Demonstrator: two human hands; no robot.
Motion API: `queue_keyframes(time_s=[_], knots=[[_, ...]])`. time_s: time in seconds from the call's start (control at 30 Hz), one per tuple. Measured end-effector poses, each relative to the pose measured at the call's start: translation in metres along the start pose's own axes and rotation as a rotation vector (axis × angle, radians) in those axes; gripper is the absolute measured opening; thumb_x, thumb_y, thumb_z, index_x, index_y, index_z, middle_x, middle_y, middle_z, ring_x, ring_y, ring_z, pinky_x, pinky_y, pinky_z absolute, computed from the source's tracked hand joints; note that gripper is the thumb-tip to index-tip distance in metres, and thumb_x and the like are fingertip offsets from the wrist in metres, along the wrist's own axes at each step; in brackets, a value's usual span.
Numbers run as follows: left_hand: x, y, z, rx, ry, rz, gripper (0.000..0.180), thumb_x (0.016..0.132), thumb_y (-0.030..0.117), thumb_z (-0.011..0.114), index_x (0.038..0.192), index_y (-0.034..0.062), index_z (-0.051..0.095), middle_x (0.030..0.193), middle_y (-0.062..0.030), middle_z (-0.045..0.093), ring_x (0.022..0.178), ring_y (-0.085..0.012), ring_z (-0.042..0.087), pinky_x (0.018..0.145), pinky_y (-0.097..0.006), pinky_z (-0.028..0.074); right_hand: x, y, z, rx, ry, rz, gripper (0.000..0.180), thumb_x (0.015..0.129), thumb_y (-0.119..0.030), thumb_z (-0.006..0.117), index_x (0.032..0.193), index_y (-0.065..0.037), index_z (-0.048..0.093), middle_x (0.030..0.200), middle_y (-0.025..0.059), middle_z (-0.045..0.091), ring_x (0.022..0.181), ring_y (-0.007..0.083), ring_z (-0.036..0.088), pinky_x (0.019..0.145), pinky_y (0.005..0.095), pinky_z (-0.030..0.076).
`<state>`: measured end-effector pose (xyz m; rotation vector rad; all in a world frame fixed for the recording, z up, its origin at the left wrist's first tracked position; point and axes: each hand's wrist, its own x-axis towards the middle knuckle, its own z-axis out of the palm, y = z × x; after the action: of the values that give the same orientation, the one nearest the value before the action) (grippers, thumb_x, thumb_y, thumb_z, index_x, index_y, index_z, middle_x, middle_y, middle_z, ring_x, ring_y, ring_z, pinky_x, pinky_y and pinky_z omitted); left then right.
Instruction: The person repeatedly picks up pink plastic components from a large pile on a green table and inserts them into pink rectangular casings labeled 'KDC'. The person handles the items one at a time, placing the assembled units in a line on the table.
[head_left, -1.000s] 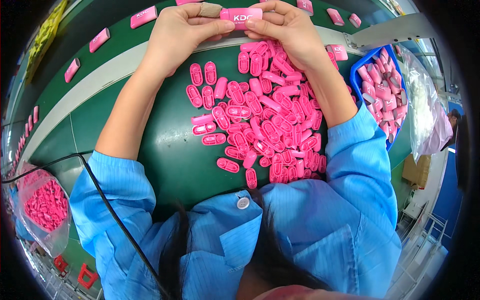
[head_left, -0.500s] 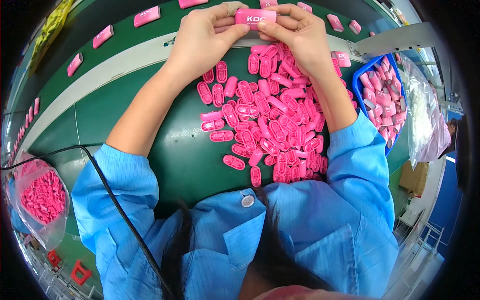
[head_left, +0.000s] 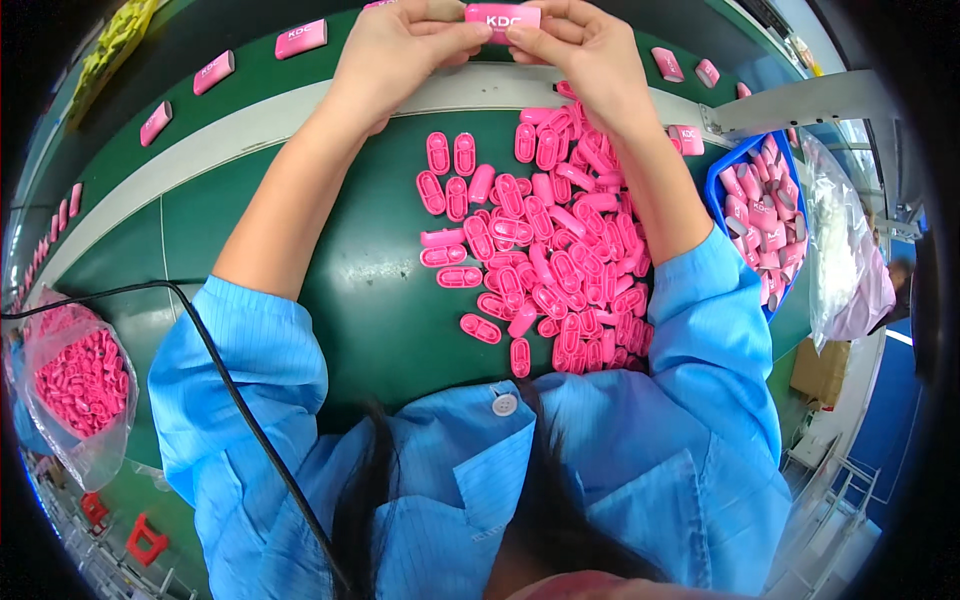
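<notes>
Green bench matting (head_left: 380, 300) carries a heap of pink oval shells (head_left: 560, 260) toward its right side. Our left hand (head_left: 400, 50) and right hand (head_left: 580, 50) have moved up to the far edge, fingers pinched shut on the pink rectangular case (head_left: 502, 17); we judge assembly continues. Finished cases (head_left: 300, 38) line the belt beyond.

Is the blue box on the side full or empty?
Full: the blue bin is heaped with pink cases up to its rim.

The pink case (head_left: 502, 17) is cut off by the top edge; fingertips (head_left: 470, 30) hide its ends.
</notes>
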<state>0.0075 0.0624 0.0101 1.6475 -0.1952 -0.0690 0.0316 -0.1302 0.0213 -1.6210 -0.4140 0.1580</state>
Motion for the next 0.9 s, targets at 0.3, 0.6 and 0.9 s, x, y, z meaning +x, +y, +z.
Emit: queue_keyframes(time_s=[0.3, 0.6, 0.9], knots=[[-0.008, 0.002, 0.013, -0.157, -0.015, -0.034, 0.020, 0.085, 0.008, 0.064, 0.101, -0.0037, 0.065, 0.081, -0.0038, 0.067, 0.070, -0.0063, 0.060, 0.062, -0.021, 0.047, -0.010, 0.012, -0.014, 0.260, -0.046, 0.111, 0.021, 0.083, 0.001, 0.063, 0.104, 0.002, 0.057, 0.090, 0.0085, 0.066, 0.076, 0.0123, 0.063, 0.071, 0.0247, 0.054], [-0.026, 0.022, 0.032, 0.750, 0.239, 0.406, 0.014, 0.082, 0.007, 0.061, 0.088, -0.0049, 0.060, 0.069, -0.0243, 0.059, 0.066, -0.0380, 0.060, 0.054, -0.037, 0.047, -0.021, 0.000, 0.006, -0.044, 0.032, -0.089, 0.022, 0.083, 0.002, 0.062, 0.105, 0.002, 0.057, 0.092, 0.0097, 0.067, 0.079, 0.0131, 0.063, 0.071, 0.0250, 0.054], [-0.009, 0.015, 0.007, -0.198, -0.102, -0.048, 0.021, 0.088, 0.004, 0.059, 0.105, -0.0072, 0.063, 0.090, -0.0070, 0.067, 0.076, -0.0098, 0.063, 0.069, -0.020, 0.052, -0.013, 0.006, -0.019, 0.266, -0.090, 0.099, 0.023, 0.084, 0.000, 0.063, 0.106, 0.001, 0.056, 0.095, 0.0090, 0.066, 0.079, 0.0120, 0.063, 0.073, 0.0243, 0.053]])
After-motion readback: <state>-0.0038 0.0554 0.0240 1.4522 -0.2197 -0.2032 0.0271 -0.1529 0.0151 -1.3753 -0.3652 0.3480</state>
